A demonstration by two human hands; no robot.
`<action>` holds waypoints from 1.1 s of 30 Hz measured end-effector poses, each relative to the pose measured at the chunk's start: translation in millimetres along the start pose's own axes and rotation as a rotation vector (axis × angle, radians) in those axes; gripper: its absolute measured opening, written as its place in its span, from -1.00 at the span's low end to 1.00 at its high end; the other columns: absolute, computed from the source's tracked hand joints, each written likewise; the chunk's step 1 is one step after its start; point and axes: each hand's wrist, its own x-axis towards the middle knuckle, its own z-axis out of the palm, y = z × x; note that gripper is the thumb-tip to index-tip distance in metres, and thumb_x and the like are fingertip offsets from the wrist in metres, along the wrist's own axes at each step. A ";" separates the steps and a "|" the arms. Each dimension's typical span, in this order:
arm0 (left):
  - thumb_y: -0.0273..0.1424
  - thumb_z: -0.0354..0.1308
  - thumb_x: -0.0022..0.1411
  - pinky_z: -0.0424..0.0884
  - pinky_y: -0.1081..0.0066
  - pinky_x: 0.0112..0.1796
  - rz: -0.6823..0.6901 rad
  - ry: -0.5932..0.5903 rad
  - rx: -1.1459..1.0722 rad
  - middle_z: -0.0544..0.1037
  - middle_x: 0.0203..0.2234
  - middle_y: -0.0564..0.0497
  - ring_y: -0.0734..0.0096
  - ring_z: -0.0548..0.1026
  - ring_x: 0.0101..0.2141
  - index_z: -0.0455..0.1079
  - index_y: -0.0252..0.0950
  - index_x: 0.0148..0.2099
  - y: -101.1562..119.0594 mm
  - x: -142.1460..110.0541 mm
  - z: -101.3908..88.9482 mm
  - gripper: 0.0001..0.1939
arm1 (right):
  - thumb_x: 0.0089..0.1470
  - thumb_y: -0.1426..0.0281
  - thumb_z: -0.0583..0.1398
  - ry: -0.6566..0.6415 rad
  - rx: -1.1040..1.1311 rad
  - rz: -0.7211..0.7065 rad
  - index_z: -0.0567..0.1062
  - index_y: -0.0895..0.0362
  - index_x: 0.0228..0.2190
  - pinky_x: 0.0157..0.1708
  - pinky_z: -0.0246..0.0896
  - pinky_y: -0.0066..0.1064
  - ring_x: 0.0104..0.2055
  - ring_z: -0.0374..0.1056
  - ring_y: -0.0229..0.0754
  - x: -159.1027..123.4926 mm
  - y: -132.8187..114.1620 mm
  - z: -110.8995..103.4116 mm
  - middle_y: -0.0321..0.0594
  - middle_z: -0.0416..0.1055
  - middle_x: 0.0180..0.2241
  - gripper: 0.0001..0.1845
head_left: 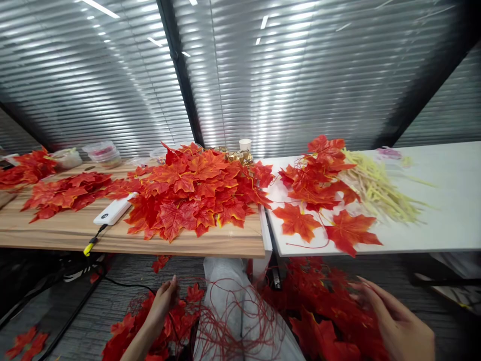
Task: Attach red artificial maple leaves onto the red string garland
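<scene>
My left hand (pixel 164 299) is low in the view, below the table edge, with its fingers pinched together on a thin red wire of the leaf garland (pixel 225 321) that lies across my lap. My right hand (pixel 394 321) is at the lower right, fingers curled and resting on a heap of red maple leaves (pixel 323 311) of the same garland; its fingertips are blurred. Loops of red wire spread over my grey trouser leg (pixel 229 281).
A wooden table (pixel 210 243) carries a big pile of red-orange maple leaves (pixel 195 193), a white power bank (pixel 112 210) with a cable, and plastic tubs (pixel 101 153). A white table (pixel 443 210) holds more leaves, yellow stems (pixel 379 190) and a paper cup (pixel 245 144). Leaves lie on the floor.
</scene>
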 end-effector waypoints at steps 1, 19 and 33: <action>0.31 0.13 -0.31 0.25 0.44 -0.58 0.043 0.017 0.027 0.23 -0.68 0.15 0.42 0.30 -0.63 0.15 -0.24 -0.54 -1.5 2.0 0.2 -0.32 | -0.22 -0.06 0.22 -0.010 -0.007 -0.011 0.62 0.17 -0.26 -0.12 0.40 -0.15 -0.22 0.50 0.16 2.0 1.2 -2.5 -0.11 0.60 -0.36 -0.37; -0.38 0.18 0.14 0.16 0.09 0.13 0.627 -0.687 0.486 0.36 0.12 -0.23 0.01 0.29 0.12 0.26 -0.28 0.20 42.6 -59.3 152.7 -0.44 | -0.04 0.01 0.26 -0.831 0.461 0.156 0.62 0.19 -0.30 -0.59 0.34 -0.38 -0.57 0.41 -0.16 -37.0 -67.5 -5.2 -0.04 0.53 -0.47 -0.51; 0.05 -0.19 0.25 0.16 0.45 -0.51 0.454 -0.678 0.256 0.22 -0.67 0.13 0.44 0.21 -0.60 0.24 -0.28 -0.43 42.2 -22.5 85.3 -0.49 | 0.15 0.12 0.14 0.116 0.682 0.014 0.35 0.06 0.15 -0.14 0.29 -0.03 0.27 0.03 0.15 37.6 -42.8 -50.3 0.07 0.09 0.24 -0.43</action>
